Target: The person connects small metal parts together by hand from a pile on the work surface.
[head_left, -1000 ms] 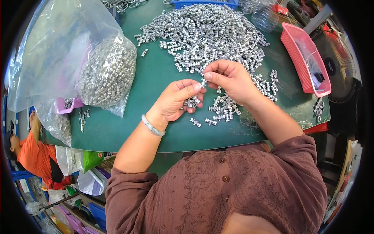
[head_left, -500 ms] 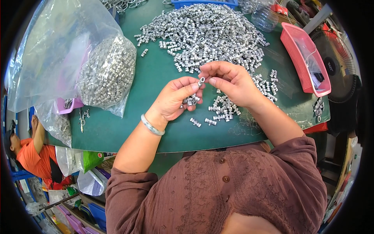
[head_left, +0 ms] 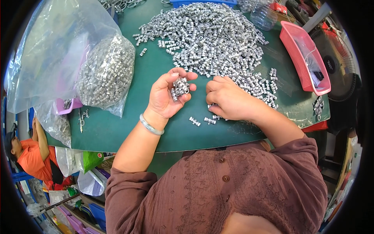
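Observation:
My left hand [head_left: 164, 95] is turned palm up, its fingers curled round a small clump of silvery metal fittings [head_left: 180, 89]. A pale bangle circles that wrist. Knuckles up, my right hand [head_left: 230, 98] rests over the near, loose fittings on the green table, with its fingers bent down and pressed together. Its fingertips are hidden, so what they pinch cannot be made out. Two loose fittings [head_left: 194, 121] lie just in front of it. Beyond both hands spreads a big heap of the same silvery fittings [head_left: 210, 35].
A clear plastic bag [head_left: 107, 74] full of fittings stands on the left of the green table [head_left: 128, 134]. At the right are a pink basket [head_left: 287, 37] and a black fan [head_left: 331, 64]. A blue tray [head_left: 183, 3] sits behind the heap. A person in orange [head_left: 35, 158] is far left.
My hands have moved apart. The left has rolled palm up with its clump of fittings. From beside the left fingers, the right has come down onto the loose fittings.

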Demonstrator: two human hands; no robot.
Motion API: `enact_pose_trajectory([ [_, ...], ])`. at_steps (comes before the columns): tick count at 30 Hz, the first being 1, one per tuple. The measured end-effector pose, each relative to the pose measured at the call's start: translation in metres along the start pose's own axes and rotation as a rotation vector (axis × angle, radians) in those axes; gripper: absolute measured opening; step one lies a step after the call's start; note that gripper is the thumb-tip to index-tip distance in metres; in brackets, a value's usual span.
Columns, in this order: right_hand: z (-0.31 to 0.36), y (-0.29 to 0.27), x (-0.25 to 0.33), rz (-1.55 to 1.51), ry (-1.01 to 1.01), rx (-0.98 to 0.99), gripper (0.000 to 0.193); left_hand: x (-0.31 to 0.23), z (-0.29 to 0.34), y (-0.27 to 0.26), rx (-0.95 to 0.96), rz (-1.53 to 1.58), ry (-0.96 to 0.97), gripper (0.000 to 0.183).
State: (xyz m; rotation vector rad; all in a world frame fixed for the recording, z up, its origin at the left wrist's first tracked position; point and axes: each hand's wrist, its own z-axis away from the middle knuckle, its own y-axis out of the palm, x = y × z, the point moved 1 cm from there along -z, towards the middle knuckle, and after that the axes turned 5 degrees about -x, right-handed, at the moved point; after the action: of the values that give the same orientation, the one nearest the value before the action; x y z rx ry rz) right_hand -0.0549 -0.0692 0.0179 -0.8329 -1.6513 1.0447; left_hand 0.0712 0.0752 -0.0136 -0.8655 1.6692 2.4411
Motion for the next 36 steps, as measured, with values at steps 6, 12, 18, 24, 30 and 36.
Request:
enact_pose_trajectory([
  [6,-0.005,-0.002,-0.002,-0.289,0.122,-0.223,0.014,0.005,0.002,0.005,-0.072,-0.377,-0.013,0.015],
  [12,-0.009,-0.010,0.005,-0.322,0.102,-0.362,0.021,0.014,0.005,0.014,-0.078,-0.555,-0.094,0.015],
  [18,-0.005,-0.009,0.000,-0.309,0.051,-0.429,0.031,0.011,0.004,0.010,-0.064,-0.469,-0.087,0.014],
  [24,0.005,-0.008,-0.013,0.006,0.046,-0.141,0.027,0.008,0.003,0.006,-0.011,-0.373,-0.141,0.015],
  [30,0.005,-0.006,-0.012,0.046,0.010,-0.093,0.018,0.007,0.001,0.003,0.075,-0.275,-0.128,0.014],
  [36,0.001,-0.007,-0.010,-0.197,0.113,-0.223,0.016,0.003,0.000,0.001,0.032,-0.058,-0.034,0.017],
])
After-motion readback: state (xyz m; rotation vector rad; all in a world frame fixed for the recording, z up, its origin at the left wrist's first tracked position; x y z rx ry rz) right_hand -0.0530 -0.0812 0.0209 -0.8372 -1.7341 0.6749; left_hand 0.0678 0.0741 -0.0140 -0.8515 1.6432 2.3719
